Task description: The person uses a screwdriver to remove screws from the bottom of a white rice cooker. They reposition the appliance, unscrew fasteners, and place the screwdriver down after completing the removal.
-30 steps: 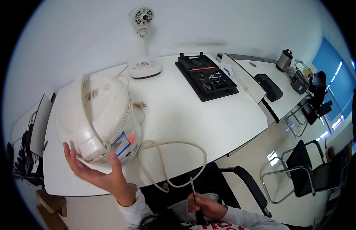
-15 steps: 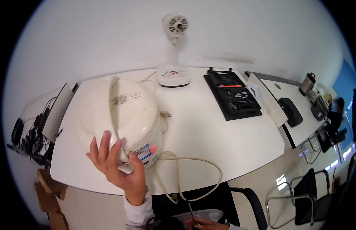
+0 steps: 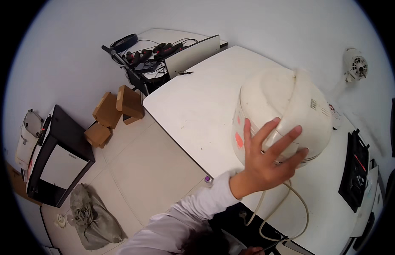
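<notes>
A cream-white rice cooker with a raised carrying handle stands near the table's front edge. My left hand rests on its front side by the end of the handle, fingers spread and gripping nothing. At the lower edge my right hand is mostly cut off, closed on a screwdriver whose dark thin shaft points up to the right. Between the hands, a cream power cord loops over the table edge.
The white table carries a black tool case at right; a bladeless desk fan stands behind. Left are a neighbouring desk with tangled cables, open cardboard boxes, a dark cabinet and a grey sack on the floor.
The view has swung left, so the cooker and tool case sit farther right and the floor at left shows. My left hand stays at the cooker's front; my right hand keeps the screwdriver.
</notes>
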Action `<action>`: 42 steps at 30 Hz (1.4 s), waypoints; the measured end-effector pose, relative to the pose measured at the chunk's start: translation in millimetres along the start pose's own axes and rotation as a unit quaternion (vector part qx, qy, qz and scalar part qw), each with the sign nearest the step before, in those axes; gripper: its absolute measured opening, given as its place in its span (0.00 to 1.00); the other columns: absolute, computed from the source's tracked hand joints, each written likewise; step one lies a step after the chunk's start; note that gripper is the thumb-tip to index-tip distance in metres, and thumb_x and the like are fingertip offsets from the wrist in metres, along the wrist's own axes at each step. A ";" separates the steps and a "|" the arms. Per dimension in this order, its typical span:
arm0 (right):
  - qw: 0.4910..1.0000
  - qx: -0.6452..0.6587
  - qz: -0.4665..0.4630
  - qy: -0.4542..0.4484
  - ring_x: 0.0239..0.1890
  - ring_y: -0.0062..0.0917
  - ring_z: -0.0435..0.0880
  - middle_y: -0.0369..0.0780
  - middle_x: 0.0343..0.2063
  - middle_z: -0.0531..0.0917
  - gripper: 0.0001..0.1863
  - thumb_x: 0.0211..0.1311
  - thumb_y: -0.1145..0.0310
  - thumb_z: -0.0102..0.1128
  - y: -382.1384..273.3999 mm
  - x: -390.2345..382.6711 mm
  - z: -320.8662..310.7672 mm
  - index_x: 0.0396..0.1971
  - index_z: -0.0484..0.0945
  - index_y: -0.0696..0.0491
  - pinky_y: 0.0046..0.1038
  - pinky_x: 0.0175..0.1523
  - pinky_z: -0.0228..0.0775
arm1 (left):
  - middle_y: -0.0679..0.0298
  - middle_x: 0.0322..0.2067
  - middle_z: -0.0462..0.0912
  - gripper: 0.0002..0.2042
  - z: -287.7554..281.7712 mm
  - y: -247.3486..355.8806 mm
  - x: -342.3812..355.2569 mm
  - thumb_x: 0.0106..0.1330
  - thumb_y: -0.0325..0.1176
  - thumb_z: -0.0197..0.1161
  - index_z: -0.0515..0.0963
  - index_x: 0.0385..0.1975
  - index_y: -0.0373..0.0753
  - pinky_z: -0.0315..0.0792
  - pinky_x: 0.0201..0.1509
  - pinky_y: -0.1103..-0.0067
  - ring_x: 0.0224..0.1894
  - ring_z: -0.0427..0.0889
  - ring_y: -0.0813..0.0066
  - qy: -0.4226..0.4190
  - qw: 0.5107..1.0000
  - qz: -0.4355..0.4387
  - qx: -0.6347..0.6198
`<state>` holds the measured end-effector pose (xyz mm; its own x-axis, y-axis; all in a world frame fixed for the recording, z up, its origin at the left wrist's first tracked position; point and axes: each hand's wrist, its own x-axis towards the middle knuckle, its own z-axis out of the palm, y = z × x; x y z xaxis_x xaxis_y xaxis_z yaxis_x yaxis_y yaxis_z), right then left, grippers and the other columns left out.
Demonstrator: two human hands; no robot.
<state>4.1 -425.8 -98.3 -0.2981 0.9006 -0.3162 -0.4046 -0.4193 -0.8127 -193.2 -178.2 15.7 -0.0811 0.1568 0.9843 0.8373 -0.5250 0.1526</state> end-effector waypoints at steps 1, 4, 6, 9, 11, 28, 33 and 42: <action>1.000 0.008 -0.001 0.014 0.21 0.24 0.68 0.39 0.17 0.71 0.15 0.65 0.58 0.49 -12.0 4.0 6.8 0.37 0.69 0.56 0.25 0.27 0.63 | 0.62 0.52 0.72 0.16 1.1 -4.4 0.9 0.40 0.41 0.70 0.80 0.33 0.55 0.46 0.61 0.47 0.54 0.65 0.49 0.003 1.000 0.011 0.010; 0.997 0.038 -0.064 0.016 0.20 0.23 0.67 0.38 0.17 0.70 0.15 0.65 0.58 0.49 -25.2 15.3 -3.3 0.39 0.69 0.57 0.24 0.26 0.63 | 0.62 0.54 0.70 0.21 -0.2 -12.2 3.0 0.38 0.48 0.71 0.80 0.36 0.56 0.48 0.59 0.46 0.55 0.64 0.48 -0.020 0.999 0.037 0.010; 0.994 0.045 -0.093 0.033 0.19 0.22 0.66 0.38 0.17 0.70 0.15 0.65 0.59 0.48 -33.1 22.2 -6.4 0.40 0.70 0.56 0.23 0.26 0.62 | 0.62 0.55 0.69 0.22 1.1 -15.0 6.0 0.37 0.50 0.72 0.80 0.36 0.55 0.48 0.59 0.46 0.55 0.63 0.48 -0.036 0.999 0.034 -0.006; 0.986 0.075 -0.119 0.085 0.18 0.19 0.63 0.35 0.17 0.67 0.13 0.66 0.58 0.47 -44.8 28.8 -2.0 0.41 0.72 0.52 0.21 0.25 0.58 | 0.62 0.56 0.68 0.25 1.7 -23.2 5.7 0.34 0.52 0.72 0.81 0.37 0.55 0.48 0.59 0.46 0.56 0.61 0.48 -0.067 0.997 0.030 -0.012; 0.979 0.132 -0.140 0.072 0.17 0.17 0.61 0.33 0.17 0.65 0.12 0.66 0.58 0.47 -52.9 34.0 1.7 0.41 0.72 0.50 0.21 0.25 0.55 | 0.61 0.56 0.68 0.26 1.3 -29.0 7.2 0.33 0.51 0.72 0.81 0.38 0.54 0.48 0.59 0.46 0.58 0.60 0.47 -0.090 0.995 0.042 -0.010; 0.960 0.159 -0.212 0.088 0.15 0.19 0.58 0.35 0.15 0.66 0.11 0.67 0.58 0.44 -65.8 31.6 -24.2 0.41 0.68 0.49 0.23 0.24 0.55 | 0.57 0.57 0.64 0.27 57.0 -94.5 33.8 0.41 0.40 0.73 0.74 0.44 0.42 0.57 0.59 0.61 0.58 0.57 0.49 -0.115 0.993 0.030 0.013; 0.965 0.129 -0.204 0.104 0.14 0.18 0.57 0.35 0.16 0.66 0.11 0.68 0.58 0.43 -78.5 40.3 -28.2 0.41 0.67 0.48 0.23 0.23 0.55 | 0.56 0.56 0.63 0.27 79.2 -122.3 40.3 0.42 0.39 0.73 0.72 0.45 0.42 0.56 0.61 0.61 0.57 0.59 0.49 -0.118 0.990 0.052 0.056; 0.967 0.147 -0.174 0.112 0.14 0.18 0.58 0.36 0.17 0.66 0.13 0.67 0.56 0.43 -85.7 48.9 -25.9 0.40 0.67 0.50 0.23 0.22 0.55 | 0.60 0.58 0.63 0.28 107.6 -170.9 52.4 0.41 0.36 0.74 0.72 0.45 0.41 0.63 0.57 0.64 0.59 0.59 0.51 -0.132 0.984 0.048 0.108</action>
<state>46.5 -342.9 -56.8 0.0805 0.9815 -0.1737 -0.6853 -0.0721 -0.7247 -282.4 9.8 31.6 0.1225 0.3421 0.9316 0.9320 -0.3622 0.0105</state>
